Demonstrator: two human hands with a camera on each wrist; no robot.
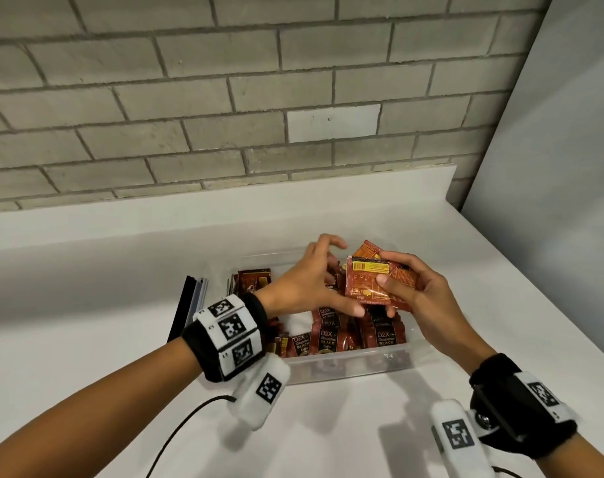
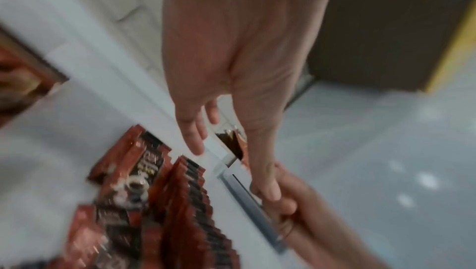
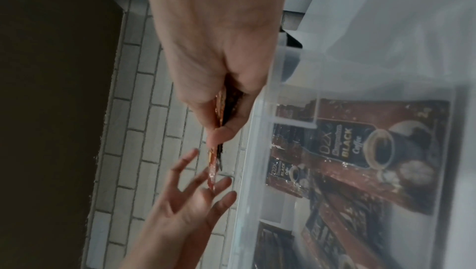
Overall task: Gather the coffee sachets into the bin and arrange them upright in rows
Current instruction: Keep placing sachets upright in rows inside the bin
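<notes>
The right hand [image 1: 414, 291] is gripping a small stack of sachets [image 1: 376, 281] above the bin [image 1: 362, 369], thumb lying across the printed backs and fingers curled behind. The stack is sitting at about 1 o'clock from the bin's middle, tilted, its lower left corner pointing toward 7 o'clock. In the right wrist view the same stack [image 3: 219, 130] is showing edge-on between thumb and fingers.

The left hand [image 1: 304, 284] is hovering over the bin at 9 o'clock from the stack, fingers spread and loosely bent, holding nothing; its thumb tip is lying just beside the stack's lower edge, and contact cannot be told.

Inside the clear bin, more sachets [image 1: 328, 339] are standing upright in rows along the near wall, with others at 10 o'clock. A dark flat strip [image 1: 186, 305] is lying on the white counter [image 1: 86, 288] at 9 o'clock from the bin.
</notes>
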